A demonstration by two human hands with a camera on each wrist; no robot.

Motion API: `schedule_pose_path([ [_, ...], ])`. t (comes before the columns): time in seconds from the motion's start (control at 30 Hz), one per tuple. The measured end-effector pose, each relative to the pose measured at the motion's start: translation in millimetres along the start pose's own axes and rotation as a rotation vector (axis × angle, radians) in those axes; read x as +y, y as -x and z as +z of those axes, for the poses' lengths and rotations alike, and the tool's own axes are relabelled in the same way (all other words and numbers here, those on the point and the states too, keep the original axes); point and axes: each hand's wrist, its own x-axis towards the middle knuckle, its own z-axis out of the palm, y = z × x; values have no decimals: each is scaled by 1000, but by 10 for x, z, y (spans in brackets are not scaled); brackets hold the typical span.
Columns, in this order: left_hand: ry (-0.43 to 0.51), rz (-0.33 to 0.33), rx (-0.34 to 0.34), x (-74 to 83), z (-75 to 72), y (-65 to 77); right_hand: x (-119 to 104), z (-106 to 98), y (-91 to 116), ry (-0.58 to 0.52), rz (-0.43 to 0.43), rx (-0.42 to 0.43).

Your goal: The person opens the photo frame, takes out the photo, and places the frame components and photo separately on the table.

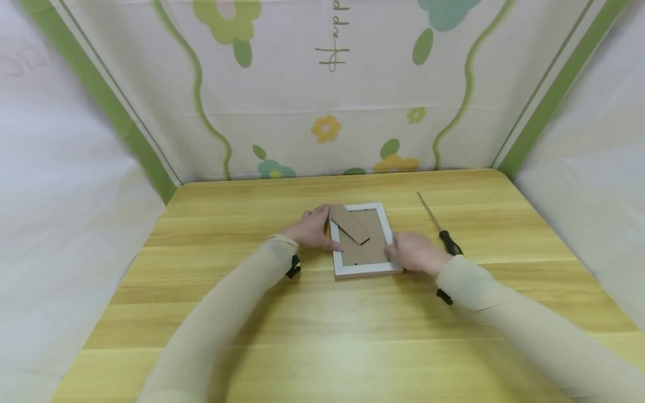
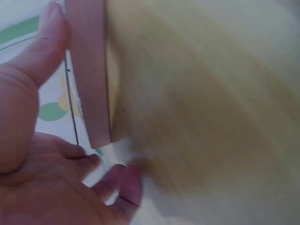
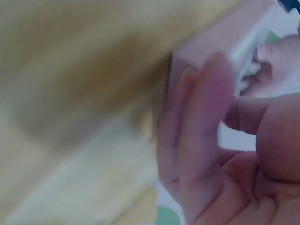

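A picture frame [image 1: 361,268] with a white border lies back side up on the wooden table. Its brown backing board [image 1: 373,246] carries a slanted easel stand [image 1: 353,224] at the upper left. My left hand [image 1: 315,228] holds the frame's left edge, thumb over the border and fingers by the far corner. In the left wrist view, the frame's side [image 2: 86,70] runs beside the thumb, and the fingers are bent. My right hand [image 1: 415,252] grips the right edge near the front corner, thumb on top, with fingers [image 3: 206,117] along the outer side.
A screwdriver [image 1: 450,243] with a black handle lies right of the frame, just behind my right wrist, its shaft pointing away. The wooden table [image 1: 312,341] reaches back to a hanging cloth [image 1: 322,84] with printed flowers. White cloth walls [image 1: 65,212] stand at both sides.
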Motion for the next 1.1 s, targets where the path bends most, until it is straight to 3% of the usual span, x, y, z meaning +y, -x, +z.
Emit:
schedule_pose_path([
  [0.2, 7, -65, -41, 63, -51, 47, 282, -275, 151, 132, 37, 81],
  [0.4, 19, -35, -17, 47, -51, 50, 675, -342, 306, 151, 133, 114],
  [0.57, 129, -6, 34, 55, -17, 48, 878, -289, 337, 113, 155, 76],
  [0.8, 183, 51, 29, 66, 25, 57, 975, -225, 269, 72, 137, 74],
  [1.0, 153, 91, -22, 33, 4, 22, 894, -286, 326, -125, 153, 48],
  [1.1, 145, 78, -78, 43, -42, 33, 750, -342, 432, -200, 106, 78],
])
